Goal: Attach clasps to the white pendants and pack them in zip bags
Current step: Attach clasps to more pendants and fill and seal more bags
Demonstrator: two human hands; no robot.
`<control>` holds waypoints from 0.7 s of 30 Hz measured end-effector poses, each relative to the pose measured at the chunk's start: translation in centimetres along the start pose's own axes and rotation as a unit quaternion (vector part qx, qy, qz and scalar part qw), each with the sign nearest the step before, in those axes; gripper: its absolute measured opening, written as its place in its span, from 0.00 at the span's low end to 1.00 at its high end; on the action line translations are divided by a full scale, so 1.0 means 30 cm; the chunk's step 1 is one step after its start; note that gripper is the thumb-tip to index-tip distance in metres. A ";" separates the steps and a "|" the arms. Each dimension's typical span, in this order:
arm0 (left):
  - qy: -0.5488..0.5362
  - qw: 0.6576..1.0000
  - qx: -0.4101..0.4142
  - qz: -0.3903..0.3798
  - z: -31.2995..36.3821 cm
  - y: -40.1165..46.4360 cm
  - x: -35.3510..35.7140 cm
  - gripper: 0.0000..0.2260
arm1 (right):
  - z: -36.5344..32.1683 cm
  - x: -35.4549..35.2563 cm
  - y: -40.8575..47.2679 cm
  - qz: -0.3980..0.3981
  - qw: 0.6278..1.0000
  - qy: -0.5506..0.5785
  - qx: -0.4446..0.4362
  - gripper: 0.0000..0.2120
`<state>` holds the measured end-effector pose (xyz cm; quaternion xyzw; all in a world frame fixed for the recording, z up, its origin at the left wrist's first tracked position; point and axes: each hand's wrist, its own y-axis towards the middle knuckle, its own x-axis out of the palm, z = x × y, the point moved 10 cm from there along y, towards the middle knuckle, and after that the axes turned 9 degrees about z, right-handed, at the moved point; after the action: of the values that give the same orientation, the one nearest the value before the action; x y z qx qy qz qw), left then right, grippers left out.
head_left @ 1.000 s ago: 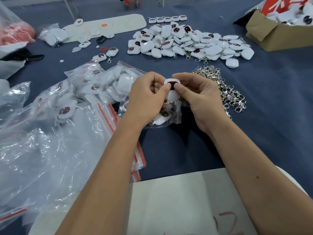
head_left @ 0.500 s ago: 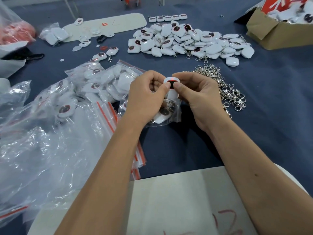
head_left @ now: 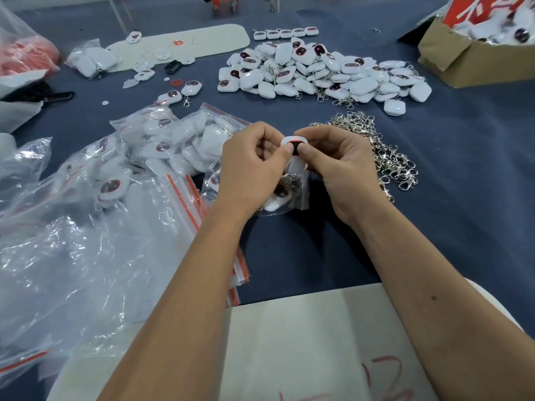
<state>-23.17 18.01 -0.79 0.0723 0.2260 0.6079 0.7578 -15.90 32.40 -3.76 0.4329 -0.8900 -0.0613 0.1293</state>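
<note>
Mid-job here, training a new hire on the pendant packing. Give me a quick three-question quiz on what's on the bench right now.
1. True or false: both hands pinch one white pendant.
2. The loose clasps lie beside which hand: A left hand, B right hand?
3. What holds pendants at the far right corner?

Key: 1 true. 2 B. 3 The cardboard box.

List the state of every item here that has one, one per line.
Left hand: pinching pendant.
Right hand: pinching pendant.
Pendant: held above the table.
Small bag: under the hands, pendants inside.
Box: open.
Clasps: loose pile.
</note>
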 end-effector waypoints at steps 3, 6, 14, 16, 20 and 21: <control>-0.003 1.000 -0.002 0.000 0.002 -0.002 -0.001 0.03 | -0.001 0.000 -0.001 0.000 1.000 0.005 0.000 0.07; -0.007 1.000 -0.003 0.002 0.002 -0.002 -0.003 0.03 | -0.003 0.002 -0.001 -0.002 1.000 0.005 0.002 0.07; -0.045 0.997 -0.020 0.053 0.000 0.003 -0.034 0.03 | 0.016 0.022 -0.003 -0.025 0.999 -0.009 0.033 0.12; -0.052 0.997 -0.026 0.056 -0.005 0.006 -0.035 0.03 | 0.014 0.023 -0.002 -0.024 0.999 -0.015 0.029 0.10; -0.044 0.998 -0.016 0.034 -0.003 0.004 -0.017 0.03 | 0.021 0.011 -0.002 -0.009 0.999 -0.011 0.037 0.09; -0.044 0.998 -0.013 0.031 -0.001 0.002 -0.014 0.04 | 0.022 0.006 -0.001 -0.002 0.999 -0.012 0.037 0.09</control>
<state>-23.31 17.63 -0.69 0.0961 0.1817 0.6302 0.7487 -16.18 32.23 -4.38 0.4382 -0.8925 -0.0336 0.1018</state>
